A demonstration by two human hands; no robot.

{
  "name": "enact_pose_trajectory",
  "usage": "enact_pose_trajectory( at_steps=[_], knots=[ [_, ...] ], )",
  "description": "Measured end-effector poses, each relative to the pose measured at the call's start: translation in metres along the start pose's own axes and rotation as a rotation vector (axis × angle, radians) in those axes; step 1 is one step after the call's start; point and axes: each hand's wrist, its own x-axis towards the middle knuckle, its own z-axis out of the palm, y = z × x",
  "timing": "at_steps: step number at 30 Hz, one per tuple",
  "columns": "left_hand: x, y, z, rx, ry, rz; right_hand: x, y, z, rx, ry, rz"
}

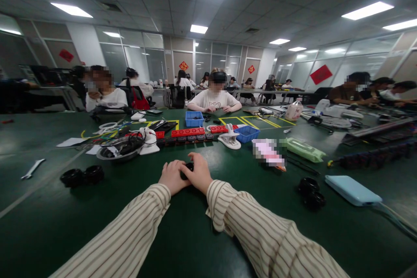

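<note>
Black part (186,168) between both closed hands (185,176)

Both arms wear loose cream sleeves (137,230) with thin dark stripes

small black part (186,167) | held between both hands | low over green table, mostly hidden by fingers
</note>
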Motion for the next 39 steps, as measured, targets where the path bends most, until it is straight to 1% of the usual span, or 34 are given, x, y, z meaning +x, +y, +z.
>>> enact_pose_trajectory(
  at_steps=[3, 6, 10, 15, 18, 21, 25, 28, 31, 35, 37, 39],
  knots=[
    [0.0, 0.005, 0.001, 0.046, -0.013, -0.089, 0.0, 0.0, 0.001, -0.05, -0.011, 0.02],
    [0.001, 0.005, 0.002, 0.074, -0.027, -0.098, 0.001, 0.0, 0.003, -0.075, -0.043, 0.025],
    [0.002, 0.0, 0.002, 0.043, -0.021, -0.029, 0.002, 0.0, 0.002, -0.025, -0.05, -0.002],
    [0.006, -0.012, 0.004, -0.073, -0.078, 0.123, 0.001, 0.0, 0.0, 0.129, -0.088, -0.062],
    [0.007, -0.015, 0.006, -0.088, -0.088, 0.144, 0.0, -0.002, -0.001, 0.143, -0.099, -0.075],
    [0.004, -0.012, 0.006, -0.076, -0.064, 0.107, 0.0, -0.003, -0.001, 0.074, -0.063, -0.033],
    [0.001, -0.003, 0.001, -0.044, -0.044, 0.009, 0.0, -0.002, -0.001, -0.014, -0.014, 0.012],
    [0.0, 0.003, -0.001, -0.039, -0.04, -0.073, 0.0, -0.002, 0.0, -0.069, -0.017, 0.023],
    [0.001, 0.006, -0.001, -0.01, -0.043, -0.096, 0.0, -0.002, 0.001, -0.1, -0.03, 0.024],
    [0.002, 0.001, 0.001, 0.025, -0.012, -0.05, 0.001, 0.0, 0.003, -0.045, -0.027, -0.015],
    [0.003, -0.005, 0.001, -0.011, -0.006, 0.019, 0.002, 0.001, 0.003, 0.015, -0.021, -0.034],
    [0.005, -0.01, 0.002, -0.074, -0.025, 0.105, 0.002, 0.001, 0.003, 0.091, -0.025, -0.049]
  ],
)
